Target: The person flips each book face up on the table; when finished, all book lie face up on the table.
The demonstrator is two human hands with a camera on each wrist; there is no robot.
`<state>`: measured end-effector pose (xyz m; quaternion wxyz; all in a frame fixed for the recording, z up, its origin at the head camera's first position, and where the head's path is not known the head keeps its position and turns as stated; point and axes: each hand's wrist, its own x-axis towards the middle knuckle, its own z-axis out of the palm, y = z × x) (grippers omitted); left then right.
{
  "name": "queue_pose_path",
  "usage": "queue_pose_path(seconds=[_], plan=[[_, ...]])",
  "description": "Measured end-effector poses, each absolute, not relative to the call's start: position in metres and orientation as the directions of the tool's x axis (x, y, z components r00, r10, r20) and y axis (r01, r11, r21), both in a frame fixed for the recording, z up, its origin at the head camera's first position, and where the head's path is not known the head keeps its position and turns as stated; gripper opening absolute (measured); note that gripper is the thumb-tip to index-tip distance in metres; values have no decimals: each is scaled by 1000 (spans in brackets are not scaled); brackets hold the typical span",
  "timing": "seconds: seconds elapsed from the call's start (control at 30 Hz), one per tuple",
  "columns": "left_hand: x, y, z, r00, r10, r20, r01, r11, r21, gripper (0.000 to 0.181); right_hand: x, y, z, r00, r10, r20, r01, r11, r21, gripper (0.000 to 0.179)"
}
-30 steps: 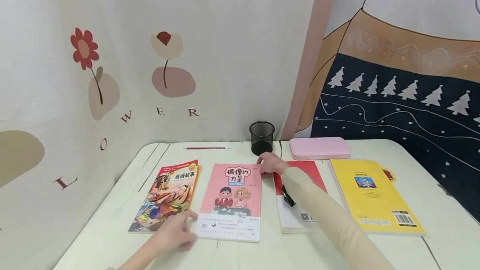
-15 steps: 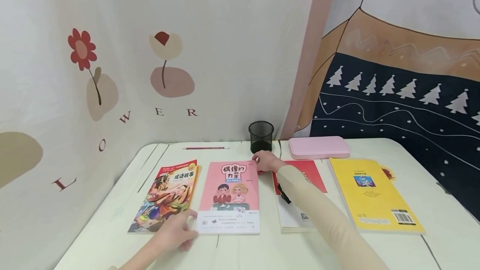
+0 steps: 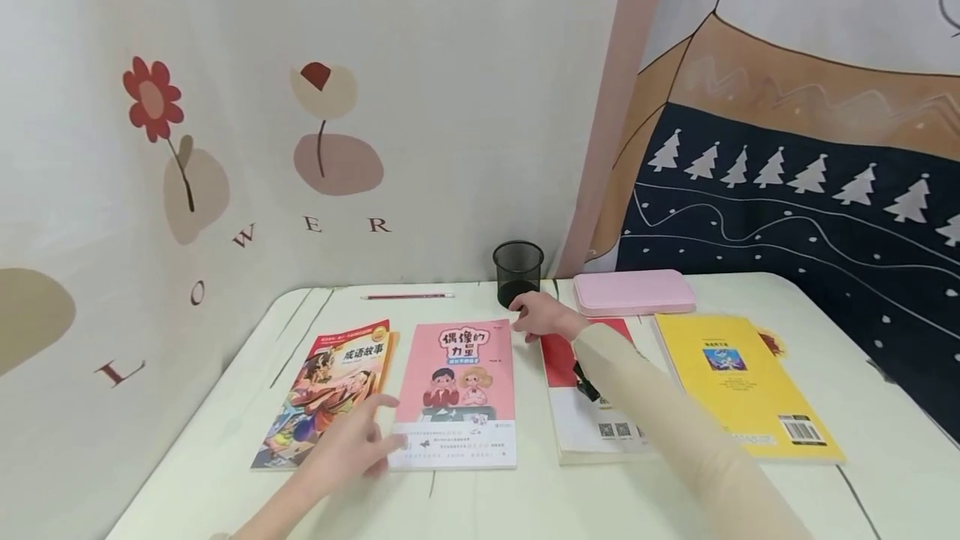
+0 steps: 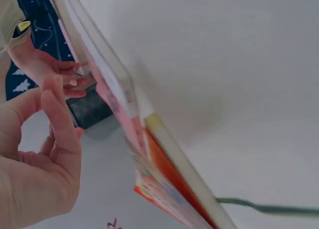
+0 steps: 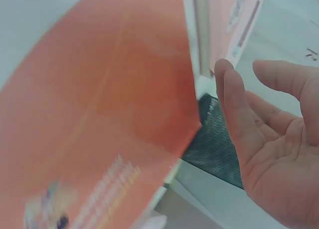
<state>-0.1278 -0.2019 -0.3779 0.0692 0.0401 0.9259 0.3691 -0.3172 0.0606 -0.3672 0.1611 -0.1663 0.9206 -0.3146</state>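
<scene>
A pink book point(image 3: 459, 377) lies flat in the head view, with two cartoon children on its cover. My left hand point(image 3: 347, 445) hovers by its near left corner, fingers loosely bent and holding nothing. To the left is a colourful illustrated book point(image 3: 327, 394), partly behind that hand. My right hand point(image 3: 546, 315) is just off the pink book's far right corner, its fingers apart from the cover in the right wrist view. Below the right forearm lies a red and white book point(image 3: 581, 427), partly covered by the sleeve.
A yellow book point(image 3: 738, 382) lies at the right. Along the back of the table are a pencil point(image 3: 408, 297), a black mesh pen holder point(image 3: 517, 269) and a pink pencil case point(image 3: 633, 292). A printed curtain point(image 3: 450, 107) hangs behind.
The pink book has shifted slightly away from me, so its near edge sits farther back. Both hands have since come off its corners, and the left fingers have lifted and spread.
</scene>
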Motion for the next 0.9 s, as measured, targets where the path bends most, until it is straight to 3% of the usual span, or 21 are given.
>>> queue_pose_path(seconds=[0.17,0.33,0.6,0.9], plan=[[-132,-190,-372,-980,198,-31,103,632,768,47,-310,78,-358,-869,-472,-148,-303,744,-595,36],[-135,-178,-371,-959,277,53,218,607,764,41,-300,100,-350,-852,-514,-104,-381,743,-550,33],[-145,-160,-370,-934,355,38,238,539,808,46,-293,137,-352,-858,-511,-57,-389,717,-579,34],[-154,-139,-376,-905,423,33,260,491,832,40,-289,169,-368,-878,-469,-96,-296,688,-662,35]])
